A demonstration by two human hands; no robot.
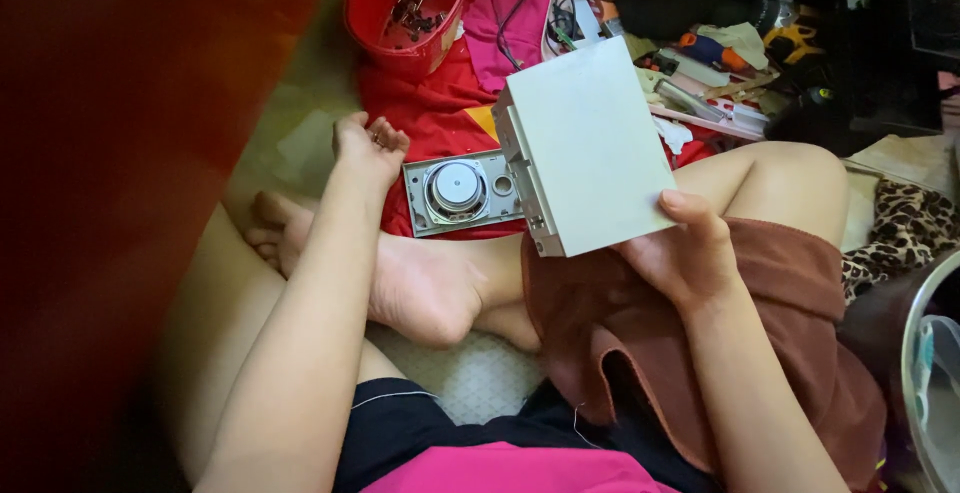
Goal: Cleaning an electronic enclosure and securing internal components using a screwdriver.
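Two pieces so far: the grey box (585,143) is in the right hand (690,253), held up over the lap at the middle of the frame, thumb pressed on its near corner and fingers wrapped under it. The front plate with the round speaker (462,191) is already off the box and lies flat on the red cloth (435,113), just left of the box and touching its edge as far as I can tell. So my read is that the opening-up part is done and whatever's inside the box hasn't been dealt with yet. The box's open side faces away, so I can't see in.

The left hand (368,148) sits just left of the plate, fingers curled in tight around something small and shiny, maybe a screw, too small to say.

No table here, it's all on the floor. The person sits cross-legged, with a brown towel (780,303) over the right thigh. A red bucket (408,3) with small metal bits in it stands at the upper middle. The upper right is a heap of cables, tools and scraps. Leopard-print fabric (905,228) is at the right edge, and the left side is a red blur.
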